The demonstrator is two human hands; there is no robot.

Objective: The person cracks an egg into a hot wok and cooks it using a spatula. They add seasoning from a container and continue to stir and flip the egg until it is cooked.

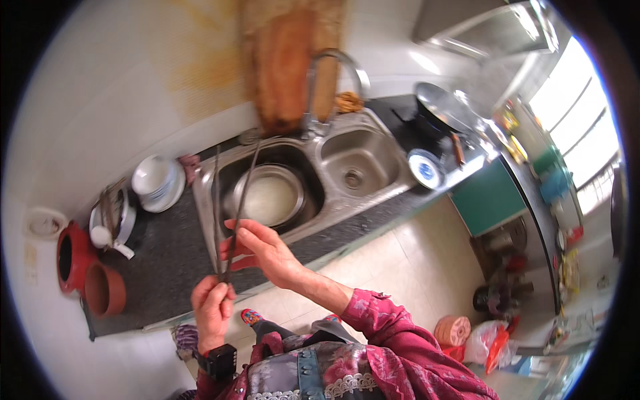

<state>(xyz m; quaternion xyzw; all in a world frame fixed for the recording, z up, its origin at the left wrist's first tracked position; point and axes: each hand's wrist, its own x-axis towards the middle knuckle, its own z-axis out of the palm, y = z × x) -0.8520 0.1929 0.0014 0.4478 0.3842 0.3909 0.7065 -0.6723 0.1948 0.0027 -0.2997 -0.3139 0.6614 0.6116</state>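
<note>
A pair of long dark chopsticks (246, 186) is gripped at the near ends by my left hand (214, 302), which wears a black watch. From there they spread in a narrow V over the left sink basin (313, 200). My right hand (265, 252) is beside the chopsticks, just above the left hand, with its fingers partly spread. One stick crosses at its fingertips; whether they pinch it is unclear. Beneath the sticks, a round metal pot (302, 192) stands in the left basin, holding cloudy whitish liquid (272, 200).
Right of the pot are the empty-looking second basin (380, 165), a blue-and-white plate (425, 169) and a steaming wok (442, 107). On the left counter stand stacked bowls (152, 175), a red pot (75, 260) and a brown pot (106, 290). A faucet (316, 127) rises behind the basins.
</note>
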